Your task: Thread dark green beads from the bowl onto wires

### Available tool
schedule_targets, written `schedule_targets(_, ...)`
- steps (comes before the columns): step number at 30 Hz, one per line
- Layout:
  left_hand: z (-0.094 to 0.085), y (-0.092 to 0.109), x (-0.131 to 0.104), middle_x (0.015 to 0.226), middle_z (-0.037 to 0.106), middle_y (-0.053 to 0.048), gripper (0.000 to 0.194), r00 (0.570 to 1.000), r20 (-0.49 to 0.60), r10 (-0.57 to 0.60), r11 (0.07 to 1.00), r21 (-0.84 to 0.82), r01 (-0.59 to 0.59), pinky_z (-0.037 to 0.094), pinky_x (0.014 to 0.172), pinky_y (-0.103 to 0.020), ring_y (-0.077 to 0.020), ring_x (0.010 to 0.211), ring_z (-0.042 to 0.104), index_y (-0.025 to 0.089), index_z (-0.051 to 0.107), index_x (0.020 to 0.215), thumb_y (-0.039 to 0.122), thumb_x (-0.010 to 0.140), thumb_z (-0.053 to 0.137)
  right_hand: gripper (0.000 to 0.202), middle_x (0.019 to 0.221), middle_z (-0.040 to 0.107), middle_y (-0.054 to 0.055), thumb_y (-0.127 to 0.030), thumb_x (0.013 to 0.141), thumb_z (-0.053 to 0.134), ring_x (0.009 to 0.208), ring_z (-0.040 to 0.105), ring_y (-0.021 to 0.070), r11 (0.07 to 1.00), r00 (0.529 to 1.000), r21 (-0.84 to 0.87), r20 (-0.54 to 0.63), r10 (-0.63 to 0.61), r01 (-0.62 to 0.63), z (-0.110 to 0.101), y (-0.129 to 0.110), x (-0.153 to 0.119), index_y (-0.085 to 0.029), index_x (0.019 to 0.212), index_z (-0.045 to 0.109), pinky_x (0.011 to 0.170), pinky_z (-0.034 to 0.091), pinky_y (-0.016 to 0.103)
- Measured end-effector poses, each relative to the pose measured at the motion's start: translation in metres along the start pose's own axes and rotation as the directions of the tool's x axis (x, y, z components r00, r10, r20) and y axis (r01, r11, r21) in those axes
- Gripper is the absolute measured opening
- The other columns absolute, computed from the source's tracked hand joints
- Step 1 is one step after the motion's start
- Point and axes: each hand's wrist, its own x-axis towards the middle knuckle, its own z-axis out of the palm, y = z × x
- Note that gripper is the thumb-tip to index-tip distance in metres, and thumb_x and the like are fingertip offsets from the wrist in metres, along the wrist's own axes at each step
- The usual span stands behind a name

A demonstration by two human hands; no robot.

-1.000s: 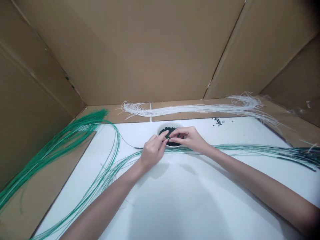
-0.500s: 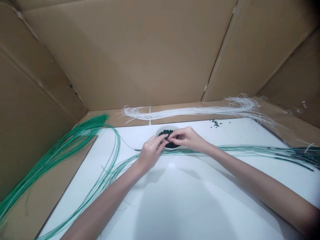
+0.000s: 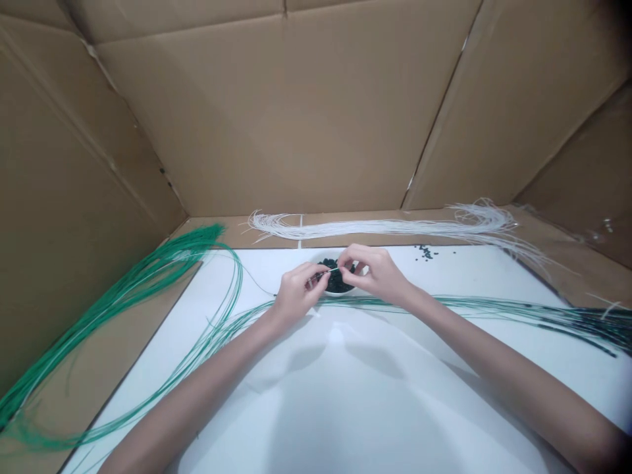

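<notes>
A white bowl (image 3: 323, 255) of small dark beads (image 3: 338, 282) stands in the middle of the white table, partly hidden by both hands. Over its left side, my left hand (image 3: 300, 288) is closed, pinching a thin green string between thumb and fingers. My right hand (image 3: 374, 270) hovers above the bowl's right side, thumb and forefinger pinched at the string's other visible end. A short stretch of the string (image 3: 334, 270) shows as a pale line between the fingertips. Whether a bead sits in the right fingertips is too small to tell.
Green strands (image 3: 143, 283) hang over the table's left edge. Others cross below the bowl to dark beaded ends (image 3: 600, 326) at right. White strands (image 3: 375, 228) lie along the back before a cardboard wall (image 3: 296, 125). Loose beads (image 3: 424, 253) are scattered at back right.
My fingertips have drawn slightly apart, so a pale stretch of string now shows between them. The beaded length left of my left hand is mostly out of sight. The camera view has shifted slightly.
</notes>
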Motion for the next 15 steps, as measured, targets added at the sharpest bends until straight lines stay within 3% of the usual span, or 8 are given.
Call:
schedule_targets(6, -0.0053, 0.0027, 0.004, 0.081, 0.063, -0.001, 0.018, 0.998, 0.015, -0.06, 0.997, -0.04, 0.061, 0.039, 0.051, -0.018, -0.0054, 0.049, 0.04, 0.019, 0.059, 0.094, 0.021, 0.079, 0.049, 0.007, 0.065, 0.058, 0.001, -0.016, 0.067, 0.05, 0.055, 0.05, 0.009, 0.996, 0.997, 0.052, 0.012, 0.076, -0.077, -0.0074, 0.0024, 0.0028, -0.016, 0.067, 0.057, 0.054, 0.043, 0.02)
schedule_targets(15, -0.0053, 0.0026, 0.0059, 0.074, 0.06, 0.0, 0.013, 0.988, 0.0, -0.156, 0.983, -0.102, 0.155, 0.038, 0.051, -0.018, -0.0064, 0.054, 0.044, 0.016, 0.059, 0.076, 0.026, 0.079, 0.05, 0.013, 0.071, 0.063, 0.003, -0.024, 0.07, 0.055, 0.056, 0.054, 0.0104, 0.978, 0.989, 0.145, 0.031, 0.145, -0.148, -0.005, -0.0012, 0.0019, -0.015, 0.076, 0.061, 0.052, 0.046, 0.021)
